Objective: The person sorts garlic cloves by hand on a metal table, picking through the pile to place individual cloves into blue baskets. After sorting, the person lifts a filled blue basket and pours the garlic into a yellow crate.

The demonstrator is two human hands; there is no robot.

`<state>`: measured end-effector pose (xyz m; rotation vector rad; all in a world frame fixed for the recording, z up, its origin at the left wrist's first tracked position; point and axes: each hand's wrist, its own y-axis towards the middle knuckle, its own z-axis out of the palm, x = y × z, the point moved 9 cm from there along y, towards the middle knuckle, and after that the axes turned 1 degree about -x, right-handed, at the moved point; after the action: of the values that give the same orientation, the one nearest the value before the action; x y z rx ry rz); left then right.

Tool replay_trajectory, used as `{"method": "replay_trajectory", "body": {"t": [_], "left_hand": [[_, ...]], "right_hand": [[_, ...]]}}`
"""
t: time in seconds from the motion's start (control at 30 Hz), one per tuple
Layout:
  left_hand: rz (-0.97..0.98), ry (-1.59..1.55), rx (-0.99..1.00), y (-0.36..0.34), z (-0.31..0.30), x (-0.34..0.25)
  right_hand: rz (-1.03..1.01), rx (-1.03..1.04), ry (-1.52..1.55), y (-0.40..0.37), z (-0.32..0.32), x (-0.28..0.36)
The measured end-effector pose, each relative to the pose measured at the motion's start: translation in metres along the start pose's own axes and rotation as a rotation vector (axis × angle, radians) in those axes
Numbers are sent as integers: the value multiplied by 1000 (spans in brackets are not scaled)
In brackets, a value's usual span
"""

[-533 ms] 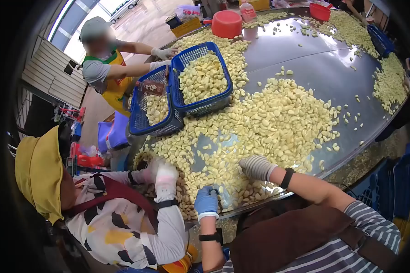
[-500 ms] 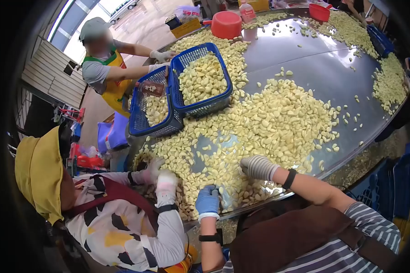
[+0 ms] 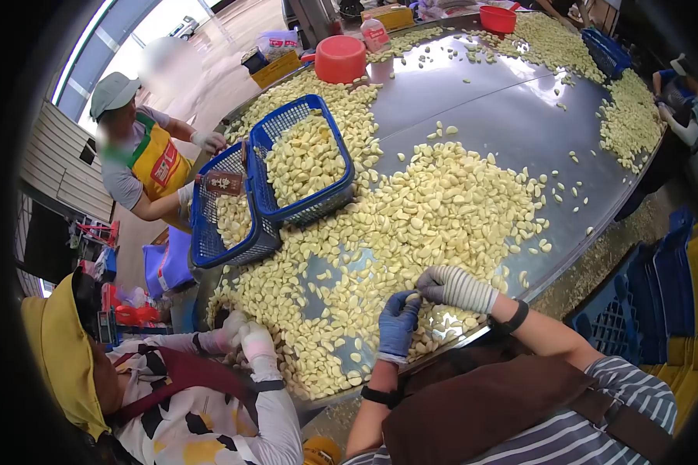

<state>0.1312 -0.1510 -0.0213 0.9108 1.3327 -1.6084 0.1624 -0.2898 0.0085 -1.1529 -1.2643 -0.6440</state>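
Note:
My left hand (image 3: 399,324), in a blue glove, is closed in a pinch at the near edge of the table. A pale peeled garlic clove (image 3: 414,297) shows at its fingertips. Meeting it from the right is my right hand (image 3: 456,288), in a grey-and-white striped glove, its fingers curled against the same spot. Whether the right fingers also grip something is hidden. Around and beyond both hands spreads a large heap of peeled garlic cloves (image 3: 434,209) on the metal table (image 3: 473,108).
Two blue baskets (image 3: 341,177) of cloves stand at the left, a brown packet (image 3: 223,183) lying on one. A co-worker in a yellow hat (image 3: 62,349) handles cloves to my left; another (image 3: 143,151) stands behind the baskets. A red basin (image 3: 341,60) sits farther back. Blue crates (image 3: 620,302) are at right.
My left hand has lifted off the cloves and moved right to meet my right hand, which has turned inward. The whole view has swung right. The co-worker behind the baskets has leaned back.

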Motion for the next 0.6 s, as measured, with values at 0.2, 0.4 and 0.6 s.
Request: {"method": "replay_trajectory", "body": {"t": [0.2, 0.4, 0.6], "left_hand": [[-136, -115, -112, -25, -61, 16], [-227, -493, 27, -52, -68, 5], [-331, -364, 146, -61, -52, 14]], "right_hand": [[-68, 96, -1032, -21, -4, -16], [-170, 654, -916, -37, 96, -7], [-739, 100, -1344, 41, 96, 26]]}}
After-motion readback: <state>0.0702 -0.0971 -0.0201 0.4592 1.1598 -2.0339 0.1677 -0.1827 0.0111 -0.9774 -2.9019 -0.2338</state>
